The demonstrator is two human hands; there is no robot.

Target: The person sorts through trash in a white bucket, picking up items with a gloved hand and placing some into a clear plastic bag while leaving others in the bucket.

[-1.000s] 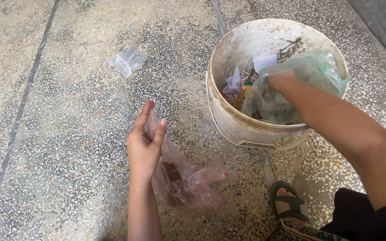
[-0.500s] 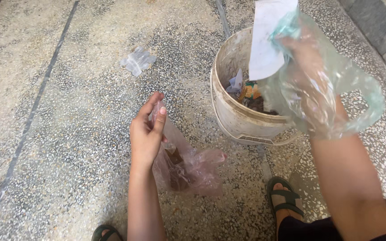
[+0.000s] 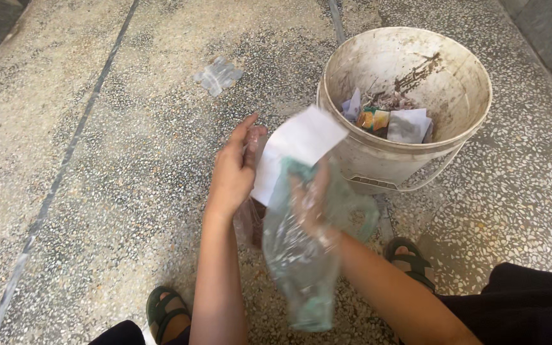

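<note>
Squatting on the speckled floor, I have the big dirty white bucket in front of me, off to my right, with paper scraps in its bottom. My right hand is inside a thin green plastic bag like a glove, and it pinches a white paper. The paper tips up toward the bucket. My left hand is just beside it, pinching the top of a pink bag that hangs below. A crumpled clear wrapper lies farther off.
</note>
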